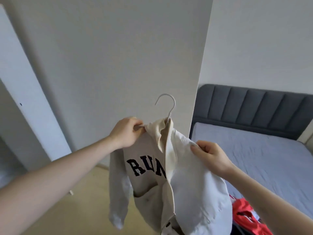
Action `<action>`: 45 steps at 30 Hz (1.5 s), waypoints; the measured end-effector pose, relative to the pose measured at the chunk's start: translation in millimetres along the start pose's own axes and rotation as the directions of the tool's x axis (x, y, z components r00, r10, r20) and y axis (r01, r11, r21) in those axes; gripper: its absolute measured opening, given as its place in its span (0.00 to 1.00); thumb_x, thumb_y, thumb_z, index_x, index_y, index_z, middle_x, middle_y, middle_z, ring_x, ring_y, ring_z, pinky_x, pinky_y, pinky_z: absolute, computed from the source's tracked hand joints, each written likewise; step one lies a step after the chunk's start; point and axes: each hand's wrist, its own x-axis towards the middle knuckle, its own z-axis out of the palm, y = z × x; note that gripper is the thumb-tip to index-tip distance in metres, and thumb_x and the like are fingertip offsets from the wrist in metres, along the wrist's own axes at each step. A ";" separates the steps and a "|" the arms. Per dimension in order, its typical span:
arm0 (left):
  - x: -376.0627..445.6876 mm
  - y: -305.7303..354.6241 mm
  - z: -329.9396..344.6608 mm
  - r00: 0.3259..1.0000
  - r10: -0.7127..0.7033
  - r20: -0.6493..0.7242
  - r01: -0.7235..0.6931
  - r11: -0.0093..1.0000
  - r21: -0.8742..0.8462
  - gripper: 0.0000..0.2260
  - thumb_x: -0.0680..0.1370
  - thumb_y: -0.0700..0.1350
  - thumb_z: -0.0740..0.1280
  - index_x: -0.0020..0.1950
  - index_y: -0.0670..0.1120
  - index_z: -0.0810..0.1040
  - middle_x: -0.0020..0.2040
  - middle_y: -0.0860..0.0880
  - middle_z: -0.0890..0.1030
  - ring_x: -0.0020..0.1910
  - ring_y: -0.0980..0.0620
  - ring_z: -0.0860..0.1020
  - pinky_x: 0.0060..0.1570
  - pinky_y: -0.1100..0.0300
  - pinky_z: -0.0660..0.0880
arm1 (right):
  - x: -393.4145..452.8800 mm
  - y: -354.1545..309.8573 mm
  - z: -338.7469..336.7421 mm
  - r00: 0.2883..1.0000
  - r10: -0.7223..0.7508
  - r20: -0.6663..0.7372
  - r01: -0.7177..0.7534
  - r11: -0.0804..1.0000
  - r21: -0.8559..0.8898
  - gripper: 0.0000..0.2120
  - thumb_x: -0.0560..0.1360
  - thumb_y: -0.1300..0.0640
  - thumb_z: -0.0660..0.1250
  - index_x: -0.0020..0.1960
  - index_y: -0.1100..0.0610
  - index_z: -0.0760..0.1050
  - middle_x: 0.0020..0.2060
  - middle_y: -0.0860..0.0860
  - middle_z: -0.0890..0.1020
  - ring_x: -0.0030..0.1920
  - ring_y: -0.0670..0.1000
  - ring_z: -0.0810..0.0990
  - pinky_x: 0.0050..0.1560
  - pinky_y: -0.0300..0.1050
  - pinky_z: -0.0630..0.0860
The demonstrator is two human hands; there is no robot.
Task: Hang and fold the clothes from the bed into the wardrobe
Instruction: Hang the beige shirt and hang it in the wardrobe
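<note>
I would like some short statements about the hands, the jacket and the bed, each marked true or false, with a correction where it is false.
1. The left hand grips the hanger at one end. True.
2. The jacket shows dark letters on its front. True.
3. The right hand hangs idle, with nothing in its grip. False: it pinches the jacket's cloth.
4. The hanger's hook already sits on a wardrobe rail. False: it is free in the air, in front of a white panel.
5. A red garment lies on the bed. True.
6. The jacket is folded flat on the bed. False: it hangs from the hanger.
</note>
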 end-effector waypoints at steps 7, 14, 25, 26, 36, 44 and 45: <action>-35.3 -77.7 -21.3 0.967 -0.233 -0.103 0.249 0.950 0.188 0.11 0.78 0.60 0.66 0.53 0.57 0.83 0.55 0.56 0.75 0.58 0.50 0.74 0.60 0.49 0.70 | 52.2 -23.5 75.0 0.998 -0.015 0.065 0.011 0.998 0.065 0.21 0.79 0.50 0.66 0.34 0.57 0.62 0.28 0.45 0.62 0.29 0.46 0.60 0.27 0.40 0.58; -42.1 -148.7 -63.8 0.910 -0.357 -0.209 0.369 0.929 0.020 0.09 0.74 0.54 0.72 0.51 0.56 0.76 0.49 0.60 0.74 0.47 0.59 0.75 0.49 0.60 0.72 | 111.9 -53.5 159.9 0.998 -0.036 0.049 0.029 0.992 0.122 0.21 0.79 0.55 0.68 0.32 0.59 0.62 0.28 0.45 0.62 0.29 0.45 0.61 0.27 0.37 0.57; -68.0 -246.9 -145.9 0.907 -0.419 0.042 0.411 0.858 -0.309 0.20 0.78 0.58 0.62 0.33 0.47 0.76 0.27 0.48 0.77 0.26 0.55 0.74 0.31 0.65 0.70 | 221.7 -135.3 336.9 0.984 -0.125 0.125 0.098 0.974 0.205 0.20 0.78 0.53 0.68 0.36 0.65 0.65 0.28 0.47 0.65 0.29 0.46 0.62 0.27 0.38 0.60; -70.0 -255.0 -153.1 0.898 -0.435 0.061 0.430 0.841 -0.329 0.20 0.78 0.58 0.62 0.33 0.46 0.77 0.28 0.48 0.79 0.25 0.55 0.75 0.30 0.66 0.71 | 230.8 -144.2 352.0 0.980 -0.139 0.141 0.107 0.971 0.215 0.20 0.78 0.53 0.67 0.36 0.65 0.65 0.28 0.47 0.65 0.29 0.46 0.63 0.28 0.39 0.60; -72.4 -372.5 -221.1 0.581 -0.812 0.056 0.703 0.466 -0.538 0.19 0.81 0.61 0.64 0.56 0.46 0.82 0.50 0.50 0.86 0.41 0.50 0.84 0.32 0.57 0.77 | 319.3 -234.9 514.0 0.868 -0.298 0.396 0.125 0.905 0.406 0.17 0.83 0.56 0.65 0.36 0.55 0.70 0.29 0.43 0.69 0.33 0.45 0.67 0.35 0.42 0.64; -75.8 -488.7 -264.0 0.277 -0.949 -0.152 0.782 0.314 -0.538 0.15 0.77 0.52 0.70 0.48 0.39 0.83 0.40 0.45 0.82 0.38 0.50 0.80 0.30 0.62 0.75 | 374.8 -302.8 636.8 0.657 -0.484 0.578 0.197 0.850 0.488 0.17 0.83 0.41 0.61 0.39 0.49 0.74 0.29 0.40 0.72 0.31 0.42 0.67 0.35 0.35 0.64; -81.3 -504.2 -268.3 0.247 -0.955 -0.165 0.793 0.297 -0.532 0.13 0.77 0.50 0.70 0.48 0.40 0.83 0.40 0.45 0.82 0.38 0.49 0.79 0.30 0.62 0.75 | 381.0 -307.7 651.0 0.623 -0.494 0.607 0.200 0.850 0.486 0.17 0.82 0.40 0.61 0.40 0.48 0.74 0.30 0.41 0.72 0.32 0.43 0.67 0.35 0.36 0.64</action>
